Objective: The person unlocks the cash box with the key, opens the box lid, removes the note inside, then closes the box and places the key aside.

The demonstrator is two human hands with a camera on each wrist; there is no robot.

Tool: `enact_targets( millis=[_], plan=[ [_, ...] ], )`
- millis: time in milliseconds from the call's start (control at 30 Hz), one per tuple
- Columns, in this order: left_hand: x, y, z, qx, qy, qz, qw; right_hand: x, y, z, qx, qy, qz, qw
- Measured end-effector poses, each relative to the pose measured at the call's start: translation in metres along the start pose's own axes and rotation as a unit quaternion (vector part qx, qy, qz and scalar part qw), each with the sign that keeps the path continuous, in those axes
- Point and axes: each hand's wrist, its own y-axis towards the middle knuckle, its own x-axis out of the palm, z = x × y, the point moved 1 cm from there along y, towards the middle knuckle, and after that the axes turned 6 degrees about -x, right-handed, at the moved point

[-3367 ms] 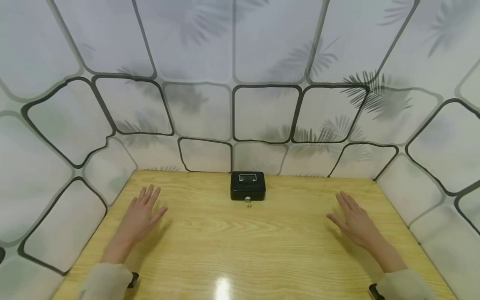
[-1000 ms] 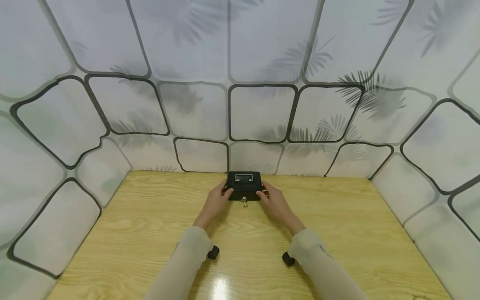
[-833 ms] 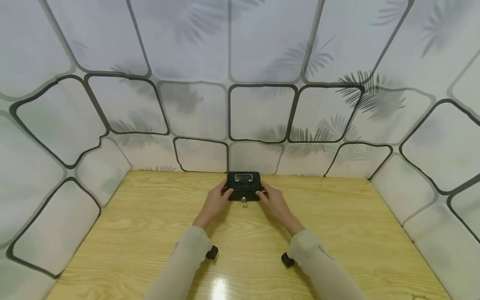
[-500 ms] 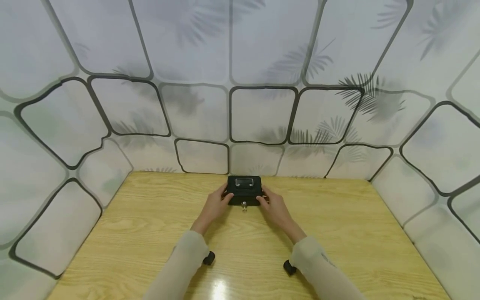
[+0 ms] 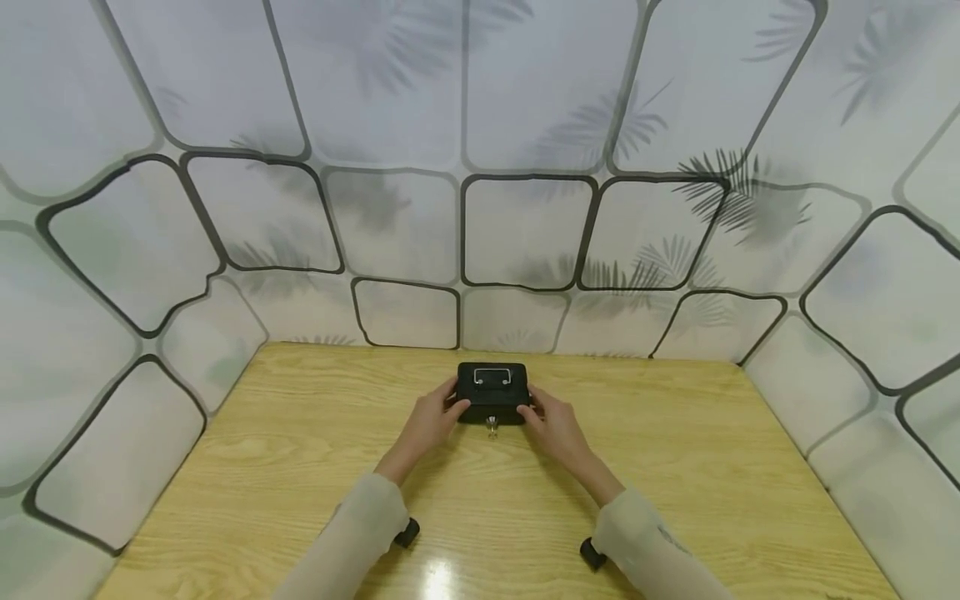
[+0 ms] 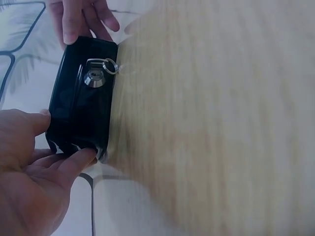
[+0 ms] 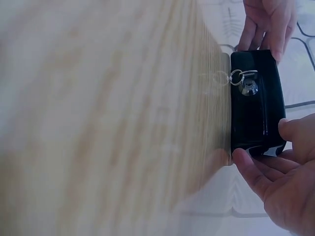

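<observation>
A small black cash box (image 5: 492, 392) sits toward the back of the table, its lid closed and a silver carrying handle (image 5: 492, 377) lying flat on top. Its front face has a round lock (image 6: 95, 77) with a key and key ring (image 7: 237, 77) hanging from it. My left hand (image 5: 430, 423) grips the box's left end, thumb at the front top edge and fingers along the side. The right hand (image 5: 557, 427) holds the opposite end in the same way. Fingertips behind the box are partly hidden in the head view.
The box stands on a light wood-grain table (image 5: 480, 517). A patterned cloth wall (image 5: 397, 225) rises behind the table and at both sides. Black wrist devices (image 5: 407, 532) show below both sleeves.
Both hands came in from the sides and took hold of the cash box. Over the last half second, the box and hands have moved slightly toward me, away from the back wall.
</observation>
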Motion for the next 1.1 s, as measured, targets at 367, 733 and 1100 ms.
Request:
enact_targets(
  millis=[367,733,1100],
  plan=[
    [0.005,-0.02,0.0,0.027,0.001,0.003,0.9996,-0.004,-0.02,-0.008,0.006,0.01,-0.002,1.0],
    [0.008,-0.041,0.003,0.027,-0.01,-0.01,0.9995,-0.009,-0.039,-0.019,0.017,0.026,-0.002,1.0],
    [0.011,-0.057,0.002,0.037,-0.035,-0.015,0.9986,-0.012,-0.053,-0.027,0.029,0.015,-0.001,0.999]
  ],
)
